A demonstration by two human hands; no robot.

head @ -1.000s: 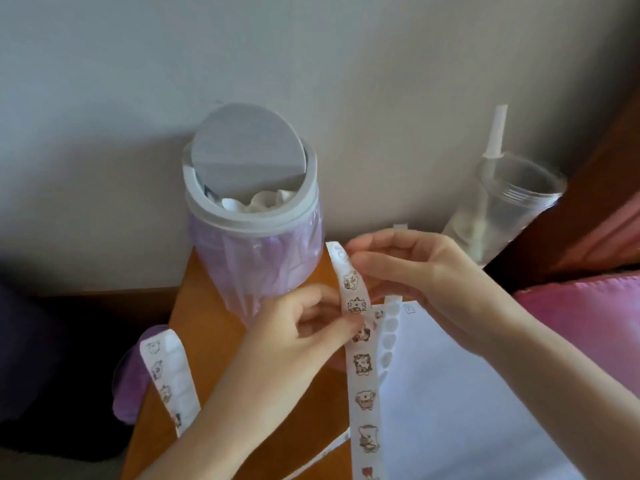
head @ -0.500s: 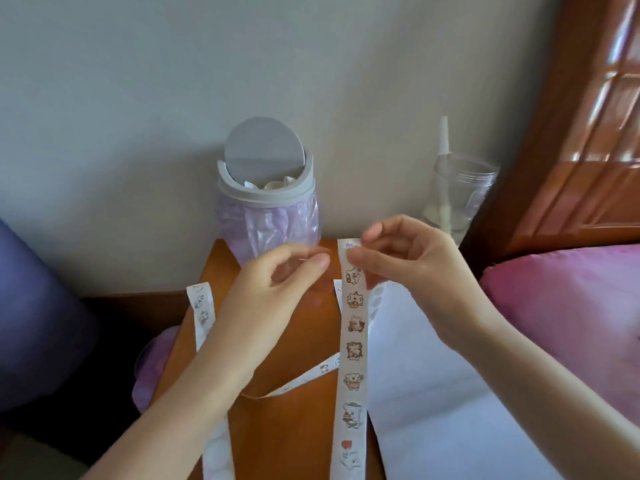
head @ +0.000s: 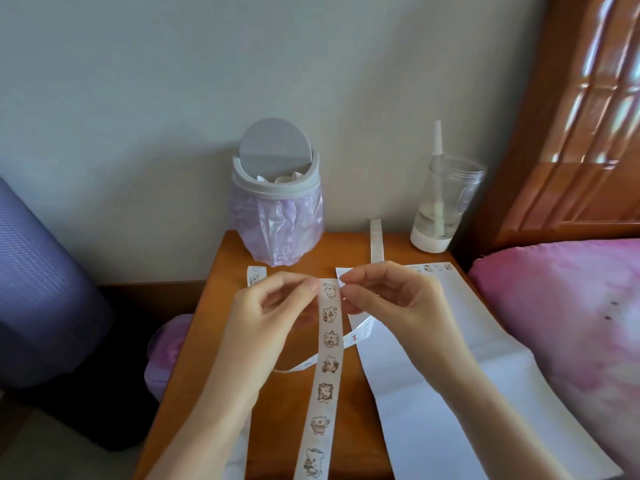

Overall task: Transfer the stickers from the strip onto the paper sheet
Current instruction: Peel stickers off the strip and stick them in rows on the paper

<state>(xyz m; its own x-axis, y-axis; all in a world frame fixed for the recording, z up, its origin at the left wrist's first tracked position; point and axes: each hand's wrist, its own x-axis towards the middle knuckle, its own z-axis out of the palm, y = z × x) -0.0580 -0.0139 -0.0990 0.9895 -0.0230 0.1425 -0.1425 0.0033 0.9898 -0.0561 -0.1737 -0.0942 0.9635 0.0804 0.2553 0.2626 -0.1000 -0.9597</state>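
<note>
Wooden table (head: 284, 427): L hand (head: 277, 306) & R hand (head: 391, 299) each pinch strip (head: 329, 362) top, just left of sheet (head: 433, 375). Few stickers (head: 429, 268) on sheet's top edge; 7 visible still on strip, so prob. early.

Nothing readable is showing here: the sticker strip (head: 327, 344) is carrying only tiny cartoon animal drawings, with no legible letters or numbers.

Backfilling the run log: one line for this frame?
left hand: pinches sticker strip top | right hand: pinches same top | paper sheet: stickers along far edge
</note>
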